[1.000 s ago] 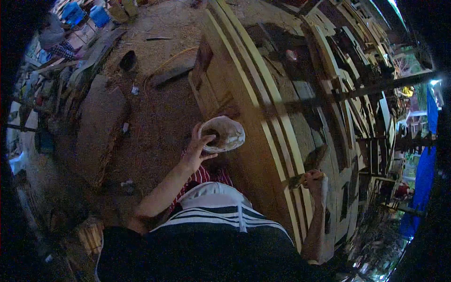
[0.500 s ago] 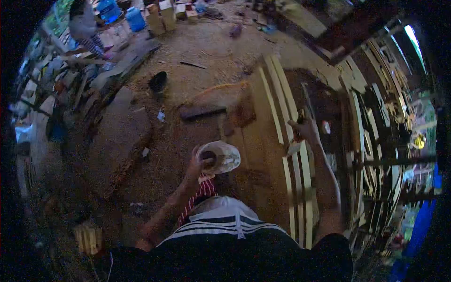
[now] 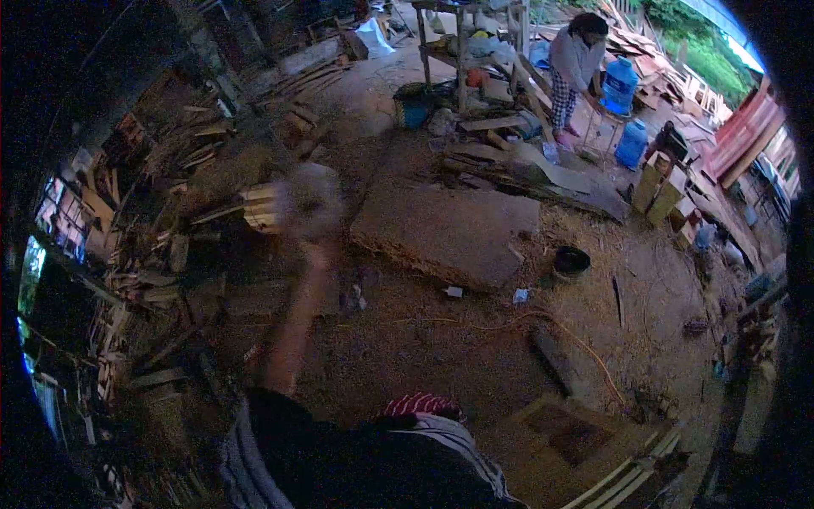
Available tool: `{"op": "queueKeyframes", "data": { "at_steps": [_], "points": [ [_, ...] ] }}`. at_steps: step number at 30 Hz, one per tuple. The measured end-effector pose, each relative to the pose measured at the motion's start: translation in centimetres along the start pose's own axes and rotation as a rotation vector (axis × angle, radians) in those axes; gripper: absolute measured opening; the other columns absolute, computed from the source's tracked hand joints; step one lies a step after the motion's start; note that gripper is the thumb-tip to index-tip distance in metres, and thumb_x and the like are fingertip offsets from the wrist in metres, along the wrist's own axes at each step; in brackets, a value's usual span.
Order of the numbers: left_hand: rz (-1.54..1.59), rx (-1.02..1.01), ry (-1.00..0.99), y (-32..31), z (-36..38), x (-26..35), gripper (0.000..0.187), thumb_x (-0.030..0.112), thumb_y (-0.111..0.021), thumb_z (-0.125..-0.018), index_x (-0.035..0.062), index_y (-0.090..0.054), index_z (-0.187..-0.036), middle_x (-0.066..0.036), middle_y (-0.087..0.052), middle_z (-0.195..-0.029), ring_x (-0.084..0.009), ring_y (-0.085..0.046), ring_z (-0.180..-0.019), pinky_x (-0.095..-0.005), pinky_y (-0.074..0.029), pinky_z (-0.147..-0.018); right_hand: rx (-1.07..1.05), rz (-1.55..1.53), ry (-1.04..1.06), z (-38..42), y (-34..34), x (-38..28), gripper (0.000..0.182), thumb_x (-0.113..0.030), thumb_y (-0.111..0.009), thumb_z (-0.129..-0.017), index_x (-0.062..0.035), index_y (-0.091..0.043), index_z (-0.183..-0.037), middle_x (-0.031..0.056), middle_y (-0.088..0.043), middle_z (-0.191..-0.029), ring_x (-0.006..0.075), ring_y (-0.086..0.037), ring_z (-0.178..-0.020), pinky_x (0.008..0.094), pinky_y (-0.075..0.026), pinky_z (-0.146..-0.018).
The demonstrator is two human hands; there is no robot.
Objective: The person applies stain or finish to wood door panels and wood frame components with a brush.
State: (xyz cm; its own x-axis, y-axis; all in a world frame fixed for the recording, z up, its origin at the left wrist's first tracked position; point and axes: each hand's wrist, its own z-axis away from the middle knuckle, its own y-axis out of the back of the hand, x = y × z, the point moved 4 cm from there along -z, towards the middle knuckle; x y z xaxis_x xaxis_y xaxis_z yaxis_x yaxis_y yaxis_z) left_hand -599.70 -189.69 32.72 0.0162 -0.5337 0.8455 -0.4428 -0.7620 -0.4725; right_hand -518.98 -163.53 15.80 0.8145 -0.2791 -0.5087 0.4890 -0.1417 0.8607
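Observation:
My left hand [image 3: 315, 248] is stretched out to the left of the middle and smeared by motion. It holds a whitish, round-mouthed container [image 3: 309, 195], also blurred, close to a bundle of light wood pieces [image 3: 261, 209]. My right hand cannot be made out. Pale wood strips [image 3: 623, 485] lie at the lower right, beside a brown board with a darker patch [image 3: 570, 431]. The red striped cloth [image 3: 421, 405] shows at the bottom centre.
A large flat slab [image 3: 445, 233] lies ahead on the dirt floor, with a black bowl [image 3: 571, 261] to its right. An orange cord [image 3: 585, 348] crosses the ground. Another person [image 3: 575, 72] stands at the back near blue water jugs [image 3: 619, 86]. Scrap wood [image 3: 161, 288] is heaped at left.
The view has swung left. My left hand has moved outward with the container, from in front of my body to the wood bundle. My right hand has dropped out of sight.

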Motion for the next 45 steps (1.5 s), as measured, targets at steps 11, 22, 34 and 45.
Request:
{"op": "queueKeyframes", "data": {
  "at_steps": [11, 22, 34, 45],
  "points": [
    [-0.072, -0.256, 0.302, -1.3, 2.2, -6.1, 0.06, 0.03, -0.062, -0.084, 0.0169, -0.03, -0.133, -0.01, -0.044, -0.124, -0.0272, -0.052, -0.106, -0.0432, -0.051, -0.076, 0.072, -0.463, -0.14, 15.6, -0.2, 2.4, 0.035, -0.036, -0.064, -0.083, -0.0044, -0.056, -0.069, 0.0063, -0.053, -0.058, 0.0154, -0.055, -0.055, 0.0313, -0.045, -0.049],
    [0.032, -1.108, 1.429, -12.4, 33.8, -25.9, 0.056, 0.033, -0.06, -0.085, 0.0172, -0.032, -0.131, -0.008, -0.044, -0.125, -0.0267, -0.05, -0.108, -0.0446, -0.049, -0.077, -0.172, -0.157, -0.585, 32.2, -0.8, 3.1, 0.055, -0.052, -0.068, -0.071, 0.0022, -0.062, -0.071, 0.0141, -0.06, -0.058, 0.0245, -0.063, -0.06, 0.0377, -0.048, -0.055],
    [-0.363, -1.318, 1.625, -14.1, 36.2, -28.6, 0.065, 0.04, -0.058, -0.086, 0.0227, -0.023, -0.138, -0.01, -0.034, -0.133, -0.0297, -0.048, -0.11, -0.0414, -0.05, -0.077, 0.361, -0.279, -0.337, 2.0, 2.8, -1.0, 0.042, -0.039, -0.064, -0.078, -0.0026, -0.059, -0.098, 0.0113, -0.064, -0.085, 0.024, -0.061, -0.072, 0.0396, -0.05, -0.062],
    [-0.331, -1.53, 1.505, -15.1, 36.6, -32.7, 0.068, 0.043, -0.056, -0.086, 0.0155, -0.025, -0.139, -0.012, -0.031, -0.138, -0.0316, -0.044, -0.117, -0.0465, -0.049, -0.081, 0.603, -0.678, -0.272, 15.1, 3.5, 4.0, 0.028, -0.023, -0.055, -0.087, -0.0002, -0.06, -0.072, 0.0017, -0.058, -0.062, 0.0103, -0.053, -0.057, 0.0277, -0.046, -0.055]
  ]
}}
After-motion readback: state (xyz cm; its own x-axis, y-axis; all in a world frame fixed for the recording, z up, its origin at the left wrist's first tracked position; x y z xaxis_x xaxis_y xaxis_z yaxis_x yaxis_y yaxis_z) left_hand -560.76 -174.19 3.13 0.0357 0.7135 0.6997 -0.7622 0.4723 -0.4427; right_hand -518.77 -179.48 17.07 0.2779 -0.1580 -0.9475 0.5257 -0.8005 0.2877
